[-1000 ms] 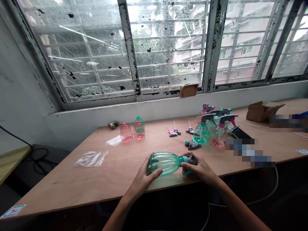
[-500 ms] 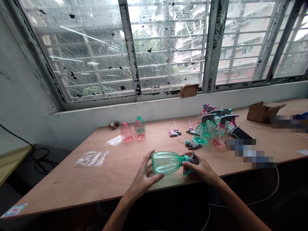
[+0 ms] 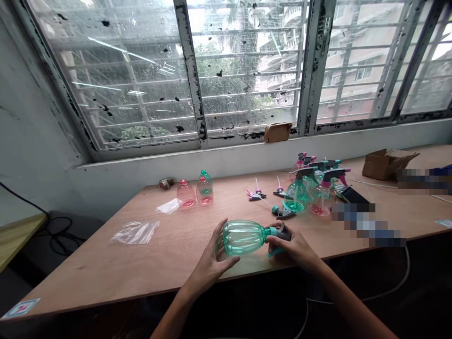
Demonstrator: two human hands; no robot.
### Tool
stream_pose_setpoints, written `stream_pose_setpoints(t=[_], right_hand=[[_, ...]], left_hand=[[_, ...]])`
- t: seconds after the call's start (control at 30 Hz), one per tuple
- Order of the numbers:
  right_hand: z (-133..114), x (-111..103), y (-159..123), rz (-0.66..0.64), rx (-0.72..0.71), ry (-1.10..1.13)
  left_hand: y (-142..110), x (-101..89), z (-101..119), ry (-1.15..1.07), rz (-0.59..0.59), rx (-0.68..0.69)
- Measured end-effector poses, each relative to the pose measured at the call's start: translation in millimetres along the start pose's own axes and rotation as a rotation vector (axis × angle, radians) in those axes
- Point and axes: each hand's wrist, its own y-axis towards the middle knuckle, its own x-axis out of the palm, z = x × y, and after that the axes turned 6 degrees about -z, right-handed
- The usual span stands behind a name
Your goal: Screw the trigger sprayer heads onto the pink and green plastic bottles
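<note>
A clear green spray bottle [image 3: 243, 238] is held on its side above the table's front edge. My left hand [image 3: 212, 259] curves around its base, with the thumb below and the fingers behind. At the neck end, my right hand [image 3: 294, 247] grips the grey and teal spray head [image 3: 278, 231], and its fingers hide part of the trigger. Beyond the hands lie loose spray heads with thin tubes: a teal and grey one [image 3: 284, 213] and two with pink and purple parts, one of them this nozzle [image 3: 257, 195].
Several assembled spray bottles [image 3: 321, 200] stand at the right beside a dark phone [image 3: 353, 195]. Headless pink bottles [image 3: 186, 194] and a green one [image 3: 204, 175] stand at the back left. Plastic bags [image 3: 136, 233] lie at left. An open cardboard box [image 3: 379, 165] sits far right.
The green spray bottle has turned slightly about its length between my hands. My left fingers have shifted a little at its base; my right hand stays on the spray head.
</note>
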Motion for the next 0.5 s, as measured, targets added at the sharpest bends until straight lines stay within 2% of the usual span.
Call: stream_pose_setpoints(t=[0.07, 0.2, 0.33, 0.5], right_hand=[[0, 1, 0, -0.003, -0.001, 0.003], [-2, 2, -1, -0.034, 0.009, 0.018], [-2, 2, -1, -0.020, 0.003, 0.009], [-1, 1, 0, 0.021, -0.002, 0.017]], left_hand=[[0, -1.5, -4, -0.014, 0.014, -0.009], [5, -5.9, -9, -0.002, 0.132, -0.053], [6, -2.9, -1, 0.050, 0.059, -0.042], [1, 1.7, 2, 0.002, 0.031, -0.044]])
